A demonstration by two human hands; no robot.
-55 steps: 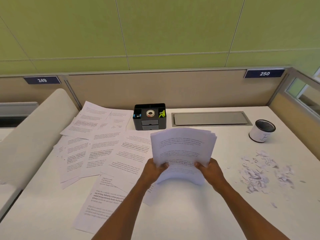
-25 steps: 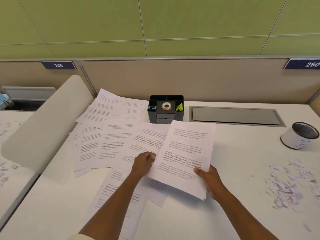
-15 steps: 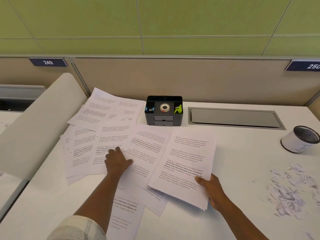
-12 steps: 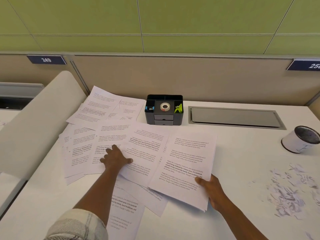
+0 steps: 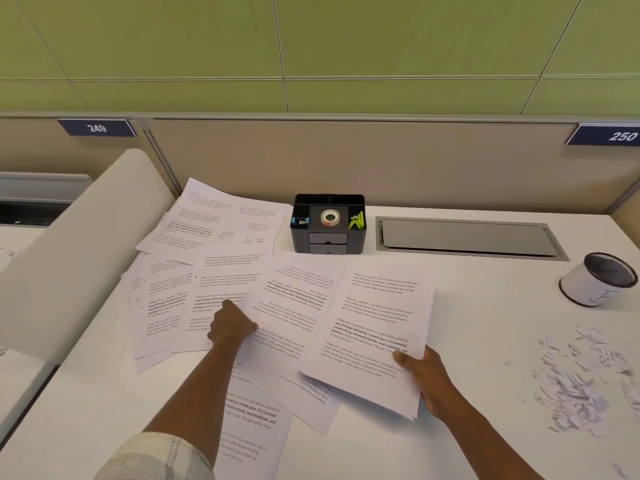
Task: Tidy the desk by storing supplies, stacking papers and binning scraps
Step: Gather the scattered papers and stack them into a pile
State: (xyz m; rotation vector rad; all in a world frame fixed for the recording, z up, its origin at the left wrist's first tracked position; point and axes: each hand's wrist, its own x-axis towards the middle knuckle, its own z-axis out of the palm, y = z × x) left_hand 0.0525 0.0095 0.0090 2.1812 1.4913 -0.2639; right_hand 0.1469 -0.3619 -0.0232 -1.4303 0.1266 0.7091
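Gripping the near right corner of a gathered stack of printed pages (image 5: 377, 327) with the right hand (image 5: 424, 375), thumb on top and fingers curled underneath, the stack lying at centre right of the white desk (image 5: 485, 427) and angled slightly. Pressing down with the left hand (image 5: 231, 325) on the loose sheets (image 5: 221, 289) spread across the left half of the desk, just left of the stack; whether its fingers are pinching a sheet or only resting on it cannot be told. Overlapping untidily, those sheets, some turned upside down, one (image 5: 252, 431) lying near the front edge under the left forearm. Standing at the far middle, a black desk organiser (image 5: 329, 225) holding a roll of tape (image 5: 330, 217), small blue clips (image 5: 299, 221) in its left compartment and a green item (image 5: 357, 221) in its right. Lying flush in the desk to the right of it, a grey cable hatch (image 5: 467, 237). Standing at the far right, a small white mesh-lined bin (image 5: 597, 278). Lying scattered near the right edge, well apart from the stack, torn paper scraps (image 5: 571, 379). Curving up along the left side, a white divider (image 5: 79, 244).
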